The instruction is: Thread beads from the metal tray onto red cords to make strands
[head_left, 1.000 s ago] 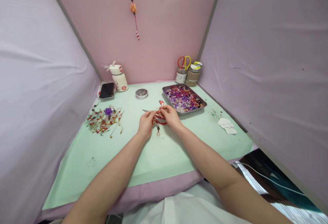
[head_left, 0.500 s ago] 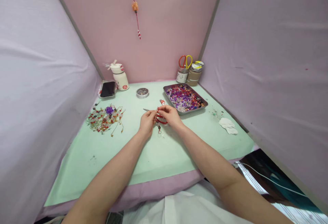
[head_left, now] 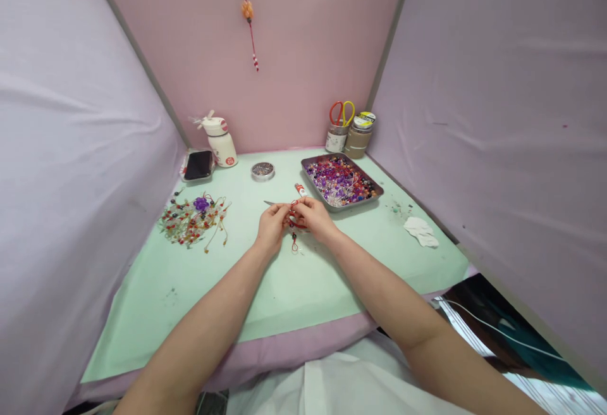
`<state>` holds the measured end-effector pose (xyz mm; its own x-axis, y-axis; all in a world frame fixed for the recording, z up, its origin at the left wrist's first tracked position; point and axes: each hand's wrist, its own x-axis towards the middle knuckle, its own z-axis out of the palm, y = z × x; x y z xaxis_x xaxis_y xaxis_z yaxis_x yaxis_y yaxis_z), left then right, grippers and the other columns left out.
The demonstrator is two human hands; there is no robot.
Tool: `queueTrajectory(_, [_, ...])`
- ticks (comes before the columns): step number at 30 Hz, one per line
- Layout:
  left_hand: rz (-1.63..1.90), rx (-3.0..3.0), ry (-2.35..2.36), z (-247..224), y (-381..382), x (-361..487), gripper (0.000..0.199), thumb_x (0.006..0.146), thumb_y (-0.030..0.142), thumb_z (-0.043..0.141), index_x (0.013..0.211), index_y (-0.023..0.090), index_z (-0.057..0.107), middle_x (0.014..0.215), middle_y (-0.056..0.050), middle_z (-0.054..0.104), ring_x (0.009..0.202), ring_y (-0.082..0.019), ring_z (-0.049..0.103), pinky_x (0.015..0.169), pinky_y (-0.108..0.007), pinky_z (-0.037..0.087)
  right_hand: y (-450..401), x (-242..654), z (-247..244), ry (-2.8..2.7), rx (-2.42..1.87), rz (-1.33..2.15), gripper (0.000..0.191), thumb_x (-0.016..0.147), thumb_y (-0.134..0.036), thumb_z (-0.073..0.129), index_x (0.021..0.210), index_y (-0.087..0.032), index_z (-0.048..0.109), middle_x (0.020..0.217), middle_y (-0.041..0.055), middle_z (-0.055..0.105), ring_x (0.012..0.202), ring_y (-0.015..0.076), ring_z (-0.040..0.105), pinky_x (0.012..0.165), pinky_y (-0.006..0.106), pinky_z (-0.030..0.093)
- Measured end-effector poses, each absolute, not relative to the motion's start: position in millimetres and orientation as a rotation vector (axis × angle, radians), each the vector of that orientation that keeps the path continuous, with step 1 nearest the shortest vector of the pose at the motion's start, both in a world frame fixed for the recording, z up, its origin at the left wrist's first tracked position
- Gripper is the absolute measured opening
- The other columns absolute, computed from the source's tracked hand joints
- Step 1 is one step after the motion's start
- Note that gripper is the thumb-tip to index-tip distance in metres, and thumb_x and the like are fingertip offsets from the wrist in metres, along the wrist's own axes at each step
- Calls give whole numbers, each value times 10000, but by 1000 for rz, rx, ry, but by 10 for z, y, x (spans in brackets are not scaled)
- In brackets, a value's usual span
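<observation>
My left hand (head_left: 272,225) and my right hand (head_left: 313,216) meet over the middle of the table, fingertips pinched close together. Between them is a red beaded cord (head_left: 294,238); its dark bead and small loop hang below the fingers. Both hands are closed on this cord. Behind and under them lies a pair of red-handled scissors (head_left: 298,220), mostly covered by the fingers, with its blade tip pointing left. Just beyond my right hand is a small red-and-white tube or stick (head_left: 300,190). My fingers hide the exact spot they grip.
A metal tray (head_left: 334,209) of mixed beads stands right of centre. Strung beaded cords (head_left: 194,220) are heaped at left. A small round dish (head_left: 262,172), phone (head_left: 198,165), white bottle (head_left: 222,146), scissors cup (head_left: 336,140), jar (head_left: 358,142) and crumpled tissue (head_left: 421,232) surround the work.
The fingers of my right hand have shifted slightly on the cord, and a thin red loop now shows above them. The hanging end has moved a little lower. The view shifts slightly.
</observation>
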<state>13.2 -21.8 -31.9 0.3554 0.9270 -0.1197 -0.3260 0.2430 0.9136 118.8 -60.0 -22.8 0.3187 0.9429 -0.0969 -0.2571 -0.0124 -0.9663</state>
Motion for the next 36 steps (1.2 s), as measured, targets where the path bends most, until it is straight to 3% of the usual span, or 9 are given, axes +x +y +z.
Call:
queueTrajectory(6, [1013, 887, 745, -307, -199, 122, 224, 569, 275, 765, 671, 128, 631, 529, 40, 500, 489, -52, 410, 489, -201, 299, -598, 1213, -232, -613, -1077, 1304, 142, 604, -240, 653, 672, -171, 550, 634, -10, 589, 553, 81, 502, 442, 172, 333])
queueTrajectory(15, [982, 834, 683, -256, -220, 117, 216, 569, 256, 774, 634, 118, 622, 486, 56, 447, 462, -45, 365, 481, -206, 288, -613, 1220, -216, -643, -1065, 1447, 140, 617, -220, 657, 684, -160, 551, 622, -2, 583, 518, 69, 461, 424, 176, 298])
queueTrajectory(21, [966, 819, 679, -291, -198, 122, 226, 562, 249, 784, 624, 110, 616, 498, 55, 450, 459, -36, 356, 464, -199, 247, -619, 1217, -241, -741, -1189, 1356, 116, 625, -217, 623, 630, -164, 520, 534, -45, 467, 473, 55, 390, 402, 172, 239])
queueTrajectory(28, [956, 883, 726, -318, -219, 119, 257, 576, 306, 790, 678, 117, 648, 508, 42, 490, 450, -38, 359, 459, -199, 257, -612, 1230, -212, -825, -1258, 983, 214, 654, -363, 665, 741, -182, 592, 629, -31, 535, 551, 83, 452, 448, 193, 323])
queueTrajectory(32, [927, 912, 743, -300, -248, 127, 285, 566, 328, 800, 686, 116, 652, 564, 10, 567, 459, -42, 379, 459, -203, 261, -599, 1246, -217, -834, -1206, 962, 224, 651, -382, 673, 692, -183, 577, 587, -41, 512, 512, 74, 411, 452, 206, 311])
queueTrajectory(36, [925, 923, 759, -308, -240, 125, 290, 571, 334, 796, 701, 116, 657, 539, 23, 537, 450, -39, 359, 452, -204, 238, -589, 1254, -227, -784, -1184, 993, 263, 680, -434, 656, 724, -190, 569, 642, -25, 547, 521, 78, 425, 440, 208, 285])
